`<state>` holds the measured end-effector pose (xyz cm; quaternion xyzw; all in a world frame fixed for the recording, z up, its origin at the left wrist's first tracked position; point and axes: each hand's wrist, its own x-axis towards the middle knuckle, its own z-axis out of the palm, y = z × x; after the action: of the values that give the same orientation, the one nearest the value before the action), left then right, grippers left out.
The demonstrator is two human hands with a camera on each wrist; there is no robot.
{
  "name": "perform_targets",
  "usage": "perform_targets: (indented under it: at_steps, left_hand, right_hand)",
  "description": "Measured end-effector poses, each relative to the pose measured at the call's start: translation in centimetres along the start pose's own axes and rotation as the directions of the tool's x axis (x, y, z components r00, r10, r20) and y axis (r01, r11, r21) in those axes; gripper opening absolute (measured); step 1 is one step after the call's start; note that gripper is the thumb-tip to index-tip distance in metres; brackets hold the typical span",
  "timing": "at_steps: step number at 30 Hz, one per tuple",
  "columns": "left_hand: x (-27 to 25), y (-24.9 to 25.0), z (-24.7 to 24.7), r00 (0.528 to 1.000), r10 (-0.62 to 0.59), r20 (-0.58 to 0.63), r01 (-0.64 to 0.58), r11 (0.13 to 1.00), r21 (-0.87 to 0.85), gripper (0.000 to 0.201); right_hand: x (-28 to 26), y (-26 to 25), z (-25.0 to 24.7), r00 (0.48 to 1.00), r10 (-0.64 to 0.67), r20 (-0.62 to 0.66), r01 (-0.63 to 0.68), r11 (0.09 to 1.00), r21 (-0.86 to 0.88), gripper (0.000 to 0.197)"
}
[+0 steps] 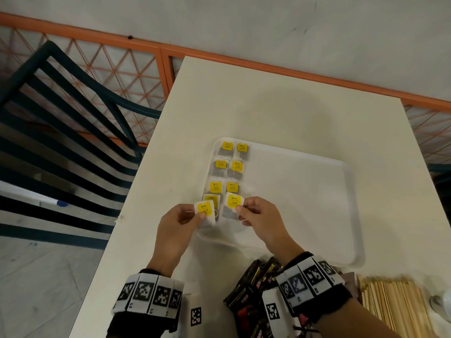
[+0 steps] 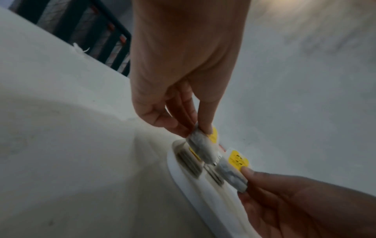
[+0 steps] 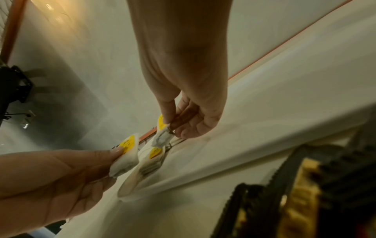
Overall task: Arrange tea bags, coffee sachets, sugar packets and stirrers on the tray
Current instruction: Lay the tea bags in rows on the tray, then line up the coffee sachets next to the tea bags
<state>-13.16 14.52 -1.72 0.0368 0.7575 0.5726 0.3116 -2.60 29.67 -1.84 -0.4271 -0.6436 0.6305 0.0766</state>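
Note:
A white tray lies on the table, with several yellow-tagged tea bags set in two columns along its left side. My left hand pinches one tea bag over the tray's near left corner. Just right of it, my right hand pinches another tea bag above the end of the right column. In the left wrist view my left hand grips its bag above the tray rim. The right wrist view shows my right hand holding its bag.
Black coffee sachets are heaped in front of the tray, partly under my right wrist. Wooden stirrers lie at the near right. A dark slatted chair stands left of the table. The tray's middle and right side are bare.

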Motion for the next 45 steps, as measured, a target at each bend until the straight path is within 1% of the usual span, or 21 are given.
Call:
perform_targets:
  at_steps: [3, 5, 9, 13, 17, 21, 25, 26, 28, 30, 31, 32, 33, 34, 35, 36, 37, 39, 41, 42, 45]
  left_hand:
    - [-0.3, 0.0, 0.3, 0.996, 0.076, 0.045, -0.083, 0.981, 0.174, 0.014]
    - [-0.5, 0.1, 0.8, 0.989, 0.113, 0.091, -0.133, 0.96, 0.248, 0.016]
    - [-0.9, 0.3, 1.5, 0.979, 0.153, 0.135, -0.193, 0.91, 0.368, 0.015]
    - [-0.8, 0.2, 1.9, 0.976, 0.181, 0.121, -0.216, 0.873, 0.438, 0.011]
    - [-0.6, -0.1, 2.5, 0.977, 0.198, 0.084, -0.212, 0.832, 0.513, 0.007]
    - [-0.8, -0.5, 2.6, 0.971, 0.232, 0.055, -0.225, 0.816, 0.533, 0.011]
    - [-1.0, -0.3, 2.1, 0.944, 0.328, 0.034, -0.292, 0.783, 0.55, 0.015]
    - [-1.0, -0.1, 2.0, 0.943, 0.329, 0.045, -0.302, 0.795, 0.526, 0.018]
    - [-1.1, 0.3, 2.0, 0.969, 0.243, 0.049, -0.242, 0.888, 0.391, 0.022]
    - [-1.7, 1.0, 2.3, 0.994, 0.081, 0.069, -0.09, 0.987, 0.136, 0.027]
    - [-2.3, 1.6, 2.4, 0.994, -0.003, 0.108, 0.003, 1.0, 0.001, 0.031]
    - [-3.0, 2.2, 2.5, 0.983, -0.082, 0.167, 0.106, 0.984, -0.14, 0.037]
    - [-3.6, 2.7, 2.4, 0.958, -0.152, 0.245, 0.221, 0.932, -0.286, 0.046]
    - [-4.0, 3.1, 2.1, 0.92, -0.207, 0.332, 0.341, 0.84, -0.423, 0.056]
    - [-4.4, 3.5, 1.7, 0.879, -0.244, 0.409, 0.444, 0.732, -0.516, 0.065]
    - [-4.8, 3.7, 1.0, 0.845, -0.26, 0.467, 0.511, 0.649, -0.564, 0.07]
    - [-5.1, 3.7, 0.4, 0.826, -0.259, 0.501, 0.54, 0.618, -0.571, 0.072]
    - [-6.0, 3.4, -0.7, 0.821, -0.233, 0.522, 0.534, 0.637, -0.555, 0.074]
    - [-7.0, 2.8, -1.5, 0.852, -0.177, 0.492, 0.464, 0.689, -0.557, 0.09]
    - [-7.7, 2.5, -1.8, 0.878, -0.152, 0.454, 0.408, 0.734, -0.543, 0.087]
    - [-9.9, 1.6, -1.7, 0.951, -0.092, 0.295, 0.211, 0.892, -0.4, 0.035]
  right_hand:
    - [0.4, -0.1, 0.2, 0.999, 0.031, 0.019, -0.031, 1.0, -0.001, 0.006]
    - [0.7, 0.1, 0.5, 0.999, 0.035, 0.013, -0.035, 0.999, -0.039, 0.01]
    - [1.1, 0.5, 1.0, 0.997, -0.042, -0.061, 0.032, 0.985, -0.168, 0.015]
    - [1.4, 0.8, 1.2, 0.987, -0.125, -0.104, 0.094, 0.96, -0.263, 0.02]
    - [1.4, 0.8, 1.1, 0.984, -0.147, -0.105, 0.106, 0.941, -0.32, 0.024]
    - [0.9, 0.3, 0.8, 0.978, -0.175, -0.115, 0.121, 0.92, -0.372, 0.025]
    - [0.0, -1.0, 0.1, 0.966, -0.238, -0.098, 0.172, 0.881, -0.441, 0.018]
    - [-0.4, -1.3, 0.1, 0.962, -0.263, -0.078, 0.201, 0.871, -0.447, 0.019]
    - [-1.9, -1.9, 0.4, 0.938, -0.348, 0.001, 0.311, 0.835, -0.453, 0.028]
    - [-3.7, -2.6, 1.0, 0.879, -0.45, 0.156, 0.471, 0.773, -0.425, 0.04]
    - [-4.4, -2.6, 1.5, 0.837, -0.48, 0.263, 0.547, 0.736, -0.398, 0.047]
    - [-5.1, -2.6, 2.0, 0.798, -0.474, 0.372, 0.599, 0.695, -0.398, 0.053]
    - [-5.7, -2.5, 2.4, 0.764, -0.439, 0.473, 0.633, 0.649, -0.422, 0.061]
    - [-6.2, -2.2, 2.9, 0.737, -0.394, 0.549, 0.66, 0.596, -0.458, 0.069]
    - [-6.6, -1.8, 3.2, 0.713, -0.36, 0.602, 0.686, 0.54, -0.488, 0.075]
    - [-7.1, -1.3, 3.3, 0.698, -0.344, 0.628, 0.704, 0.49, -0.514, 0.075]
    - [-7.5, -0.9, 3.2, 0.687, -0.342, 0.641, 0.718, 0.455, -0.527, 0.073]
    - [-8.2, -0.3, 2.7, 0.679, -0.335, 0.654, 0.727, 0.429, -0.536, 0.071]
    - [-8.5, -0.1, 1.8, 0.698, -0.287, 0.655, 0.706, 0.43, -0.564, 0.068]
    - [-8.6, -0.1, 1.2, 0.722, -0.26, 0.642, 0.679, 0.448, -0.582, 0.064]
    - [-8.4, 0.3, -1.8, 0.792, -0.233, 0.564, 0.597, 0.487, -0.638, 0.042]
